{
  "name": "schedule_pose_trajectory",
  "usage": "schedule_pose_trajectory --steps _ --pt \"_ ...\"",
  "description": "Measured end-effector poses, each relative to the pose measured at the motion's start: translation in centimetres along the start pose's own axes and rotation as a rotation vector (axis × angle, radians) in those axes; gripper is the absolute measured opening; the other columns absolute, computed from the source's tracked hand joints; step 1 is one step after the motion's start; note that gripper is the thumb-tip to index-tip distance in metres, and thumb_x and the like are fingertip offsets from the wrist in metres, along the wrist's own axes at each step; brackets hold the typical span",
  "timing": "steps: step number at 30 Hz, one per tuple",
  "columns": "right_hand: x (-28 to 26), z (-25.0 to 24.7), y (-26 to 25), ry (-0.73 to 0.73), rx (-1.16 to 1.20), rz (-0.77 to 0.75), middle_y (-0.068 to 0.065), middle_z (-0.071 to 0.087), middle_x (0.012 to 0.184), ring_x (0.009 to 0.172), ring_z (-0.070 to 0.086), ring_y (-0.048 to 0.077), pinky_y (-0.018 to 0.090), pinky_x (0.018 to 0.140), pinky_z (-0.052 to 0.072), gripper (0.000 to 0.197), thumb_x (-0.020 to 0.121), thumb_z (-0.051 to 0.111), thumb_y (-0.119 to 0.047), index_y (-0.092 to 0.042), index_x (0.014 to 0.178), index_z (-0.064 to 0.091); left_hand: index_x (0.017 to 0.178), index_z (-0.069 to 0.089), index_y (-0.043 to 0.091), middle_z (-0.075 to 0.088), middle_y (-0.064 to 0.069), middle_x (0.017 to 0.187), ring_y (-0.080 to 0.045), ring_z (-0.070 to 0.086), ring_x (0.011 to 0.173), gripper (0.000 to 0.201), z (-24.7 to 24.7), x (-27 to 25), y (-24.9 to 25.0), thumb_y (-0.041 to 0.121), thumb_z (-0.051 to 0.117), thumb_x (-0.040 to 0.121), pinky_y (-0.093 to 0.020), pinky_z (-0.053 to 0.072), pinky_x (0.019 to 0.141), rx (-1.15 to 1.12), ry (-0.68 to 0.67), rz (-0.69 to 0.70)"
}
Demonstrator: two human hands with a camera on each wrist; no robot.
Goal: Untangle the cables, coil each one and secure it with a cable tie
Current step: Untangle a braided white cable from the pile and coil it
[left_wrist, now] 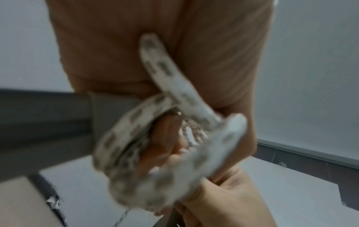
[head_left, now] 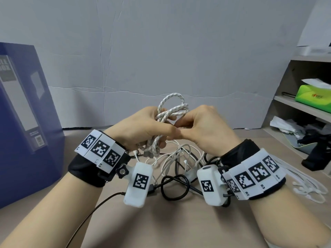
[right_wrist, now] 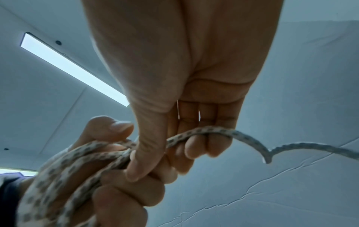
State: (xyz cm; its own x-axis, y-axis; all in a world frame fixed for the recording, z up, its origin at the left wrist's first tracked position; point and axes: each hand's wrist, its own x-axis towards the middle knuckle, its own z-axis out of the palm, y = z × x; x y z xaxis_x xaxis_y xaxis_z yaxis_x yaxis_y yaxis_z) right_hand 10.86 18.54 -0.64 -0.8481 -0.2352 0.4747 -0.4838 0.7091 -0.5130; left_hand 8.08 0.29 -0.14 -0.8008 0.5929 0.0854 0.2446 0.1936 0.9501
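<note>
Both hands up above the cable tangle (head_left: 179, 169): left hand (head_left: 141, 129) clenched round braided cable (head_left: 172, 108) loops, right hand (head_left: 202, 129) pinching its tail. Risky — slack grip, coil probably springs apart.

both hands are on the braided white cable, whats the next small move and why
Probably lay one more loop onto the bundle. The left hand grips several turns of the braided white cable, while the right hand pinches a strand that trails off loose, so coiling looks unfinished. The cable ties lie on the table, not yet needed.
</note>
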Motion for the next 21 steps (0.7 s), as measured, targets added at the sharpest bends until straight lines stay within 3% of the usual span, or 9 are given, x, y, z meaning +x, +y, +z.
schedule_pose_trajectory --steps 3,6,8,10,14,18,21 --pt "-0.1 0.0 0.1 0.022 0.031 0.054 -0.008 0.077 0.077 0.083 0.072 0.011 0.038 0.081 0.058 0.031 0.065 0.087 -0.046 -0.024 0.084 0.081 0.093 0.062 0.008 0.049 -0.013 0.063 -0.025 0.051 0.052 0.025 -0.4 0.1 -0.2 0.009 0.074 0.071 -0.036 0.039 0.058 0.005 0.028 -0.047" --pt "0.1 -0.5 0.7 0.097 -0.020 0.093 -0.009 0.073 0.073 0.074 0.067 0.005 0.033 0.077 0.055 0.027 0.069 0.088 -0.040 -0.022 0.086 0.078 0.086 0.066 0.005 0.054 -0.014 0.062 -0.026 0.052 0.056 0.019 -1.1 -0.2 -0.3 0.010 0.076 0.071 -0.044 0.039 0.062 0.111 0.027 -0.063" --pt "0.2 -0.9 1.3 0.156 -0.056 0.103 -0.010 0.071 0.071 0.071 0.064 0.006 0.033 0.072 0.054 0.021 0.074 0.086 -0.038 -0.023 0.084 0.076 0.076 0.069 0.011 0.061 -0.017 0.068 -0.027 0.052 0.059 0.005 -1.3 -0.6 -0.2 0.010 0.072 0.072 -0.041 0.039 0.059 0.147 0.024 -0.051" --pt "0.3 -1.2 1.7 0.167 -0.074 0.116 -0.011 0.071 0.072 0.074 0.065 0.008 0.034 0.072 0.054 0.016 0.078 0.083 -0.037 -0.023 0.082 0.075 0.073 0.063 0.013 0.065 -0.018 0.072 -0.025 0.052 0.058 0.009 -1.4 -0.6 -0.3 0.006 0.067 0.075 -0.032 0.041 0.052 0.154 0.078 -0.018" --pt "0.4 -1.3 2.0 0.162 -0.130 0.124 -0.010 0.070 0.073 0.077 0.064 0.010 0.031 0.073 0.050 0.010 0.087 0.075 -0.035 -0.025 0.084 0.075 0.091 0.053 0.004 0.067 -0.008 0.071 -0.020 0.058 0.057 0.015 -1.6 -0.1 -0.6 -0.011 0.052 0.091 -0.027 0.046 0.052 0.198 0.182 0.101" --pt "0.6 -1.3 2.2 0.142 -0.200 0.135 -0.006 0.071 0.078 0.086 0.064 0.020 0.036 0.082 0.052 0.012 0.094 0.066 -0.030 -0.022 0.091 0.074 0.115 0.050 -0.001 0.071 -0.010 0.081 -0.022 0.061 0.063 0.020 -1.8 0.3 -0.8 -0.009 0.050 0.097 -0.032 0.050 0.060 0.205 0.270 0.177" --pt "0.5 -1.6 2.1 0.110 -0.340 0.145 0.001 0.070 0.086 0.095 0.060 0.028 0.041 0.086 0.050 0.017 0.098 0.058 -0.029 -0.019 0.095 0.072 0.113 0.057 0.006 0.073 -0.008 0.086 -0.020 0.063 0.062 0.019 -1.6 0.5 -0.7 -0.005 0.052 0.098 -0.033 0.051 0.059 0.263 0.309 0.234"
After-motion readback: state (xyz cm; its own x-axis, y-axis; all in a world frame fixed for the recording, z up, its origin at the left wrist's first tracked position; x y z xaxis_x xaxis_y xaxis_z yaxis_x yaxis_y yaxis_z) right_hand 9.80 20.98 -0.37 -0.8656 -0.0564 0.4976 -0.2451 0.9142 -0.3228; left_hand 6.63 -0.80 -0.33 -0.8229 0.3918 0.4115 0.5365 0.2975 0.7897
